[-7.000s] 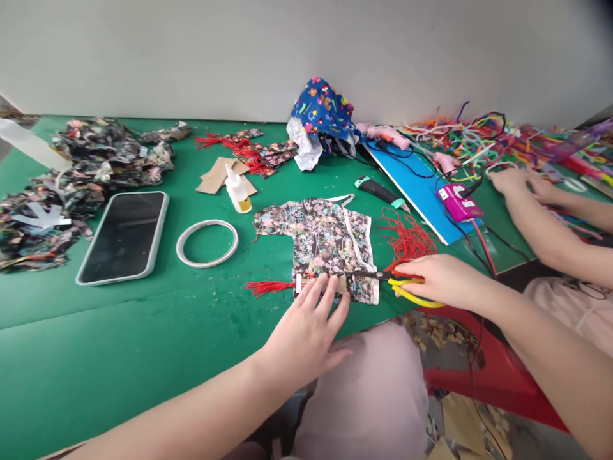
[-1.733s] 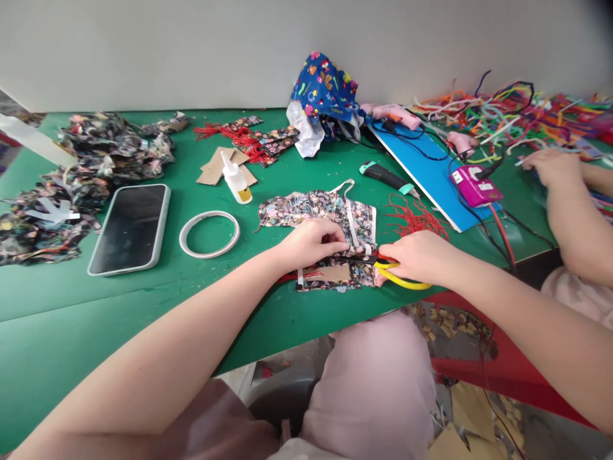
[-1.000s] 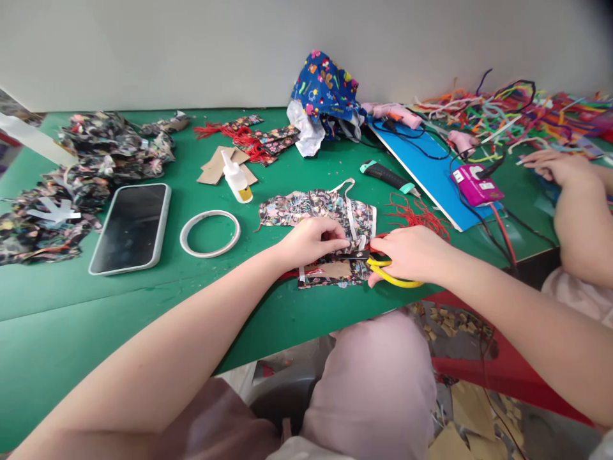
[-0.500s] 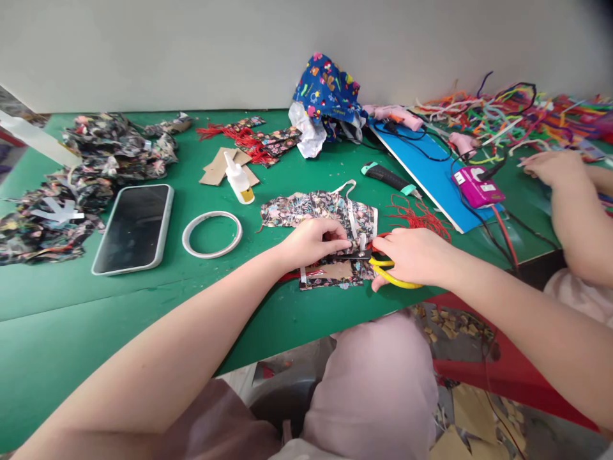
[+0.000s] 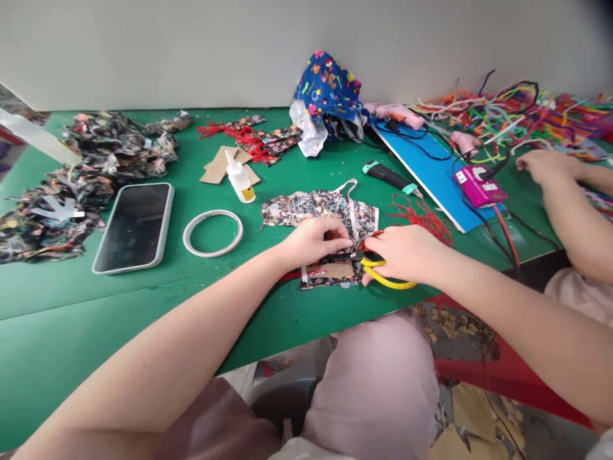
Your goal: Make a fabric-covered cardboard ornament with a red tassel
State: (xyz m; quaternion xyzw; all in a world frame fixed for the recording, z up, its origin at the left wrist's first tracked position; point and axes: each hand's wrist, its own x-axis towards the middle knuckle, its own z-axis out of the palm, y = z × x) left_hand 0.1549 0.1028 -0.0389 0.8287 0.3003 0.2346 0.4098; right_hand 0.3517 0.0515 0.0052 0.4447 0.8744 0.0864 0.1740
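Observation:
My right hand (image 5: 400,252) is closed around the yellow-handled scissors (image 5: 390,280), whose dark blades point left under my left hand. My left hand (image 5: 320,241) pinches a bit of dark floral fabric (image 5: 355,245) between thumb and fingertips, right by the blades. Below the blades lies a piece of brown cardboard (image 5: 339,271) with floral cloth around its edges and red threads at its left end. Just behind my hands a larger floral fabric piece (image 5: 297,207) lies flat, with a white strip (image 5: 352,211) across it. My fingers partly hide the cut spot.
On the green table (image 5: 191,319) are a phone (image 5: 136,227), a tape roll (image 5: 190,250), a glue bottle (image 5: 240,180), a utility knife (image 5: 390,177) and red threads (image 5: 424,217). Crumpled floral cloth (image 5: 119,147) lies left. At right are a pink power adapter (image 5: 479,186) and another person's hand (image 5: 546,166).
My right hand and the scissors have shifted slightly left, closer to my left fingertips. A small white bit beside those fingertips no longer shows. The other person's hand has moved slightly.

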